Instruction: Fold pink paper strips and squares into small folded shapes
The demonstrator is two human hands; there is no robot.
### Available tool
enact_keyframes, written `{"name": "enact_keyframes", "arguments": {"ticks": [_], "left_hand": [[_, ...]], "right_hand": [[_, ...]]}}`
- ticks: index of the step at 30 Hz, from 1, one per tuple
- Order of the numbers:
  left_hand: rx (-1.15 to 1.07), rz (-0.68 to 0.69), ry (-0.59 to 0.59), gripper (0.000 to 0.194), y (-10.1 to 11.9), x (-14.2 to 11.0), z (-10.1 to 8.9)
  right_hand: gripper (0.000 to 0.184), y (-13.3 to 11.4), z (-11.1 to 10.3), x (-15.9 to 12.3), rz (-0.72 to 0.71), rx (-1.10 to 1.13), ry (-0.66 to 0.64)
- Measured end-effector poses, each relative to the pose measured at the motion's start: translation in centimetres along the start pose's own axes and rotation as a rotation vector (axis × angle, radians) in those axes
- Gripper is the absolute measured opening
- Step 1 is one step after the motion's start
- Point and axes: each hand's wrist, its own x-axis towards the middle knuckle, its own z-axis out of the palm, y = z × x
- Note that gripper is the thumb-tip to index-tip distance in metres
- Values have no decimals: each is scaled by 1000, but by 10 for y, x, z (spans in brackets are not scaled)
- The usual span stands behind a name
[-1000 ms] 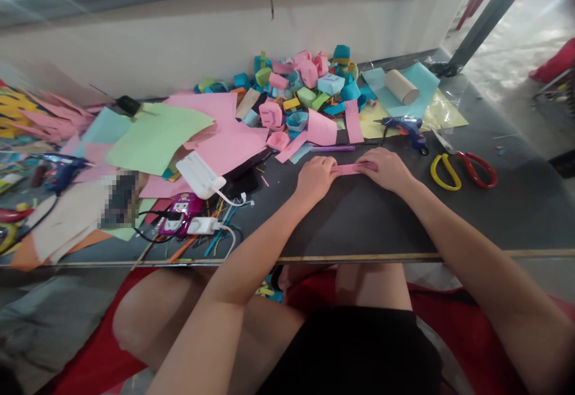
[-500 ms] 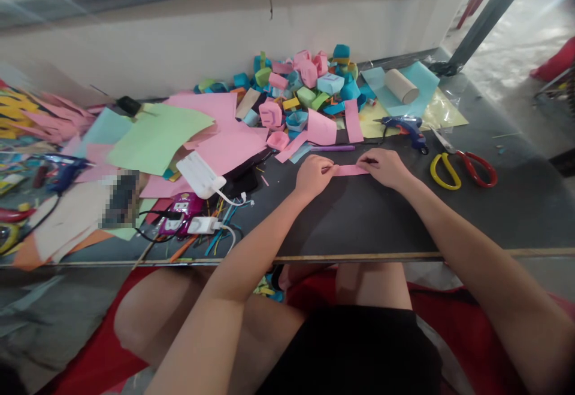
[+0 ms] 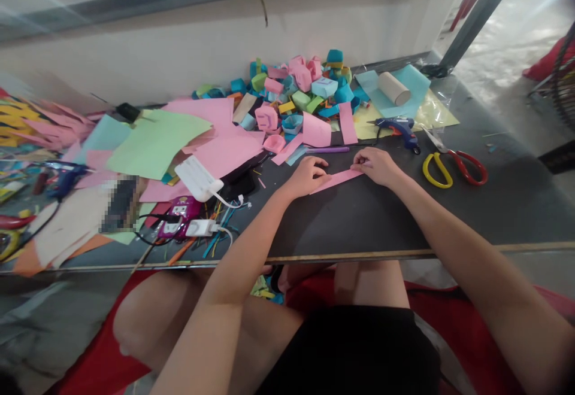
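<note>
Nearest me, the dark counter (image 3: 350, 227) ends in a pale front edge; toward its left lies a magenta power strip (image 3: 173, 222) with a white plug in it. Farther in, a narrow pink paper strip (image 3: 339, 180) lies slantwise on the counter between my hands. My left hand (image 3: 306, 178) is partly open, thumb and forefinger apart, the thumb at the strip's left end. My right hand (image 3: 375, 166) is closed, fingertips pinching the right end. To the right, scissors (image 3: 450, 152) lie with yellow and red handles spread. Beyond my hands rests a purple pen (image 3: 332, 149), with a blue glue gun (image 3: 398, 124) to its right. Farthest, folded paper pieces (image 3: 300, 93) form a heap, and a cardboard tube (image 3: 394, 88) lies on a light-blue sheet (image 3: 418, 87).
</note>
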Motion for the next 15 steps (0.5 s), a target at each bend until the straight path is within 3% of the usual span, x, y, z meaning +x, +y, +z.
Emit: {"name": "enact_keyframes", "arguments": {"ticks": [5,8,12,15], "left_hand": [[89,129,8,46,1,-6,-5],[112,215,84,28,5,-7,-5],[103,336,-24,24,2,-4,-3],[130,334,-70,28,-2,-2,-2]], "right_hand": [[12,0,-5,1,10,16,-19],[9,2,-6,1,25,13,-11],[13,13,-8,1,37,-7,49],[21,24,-12,-1,17,-41,110]]}}
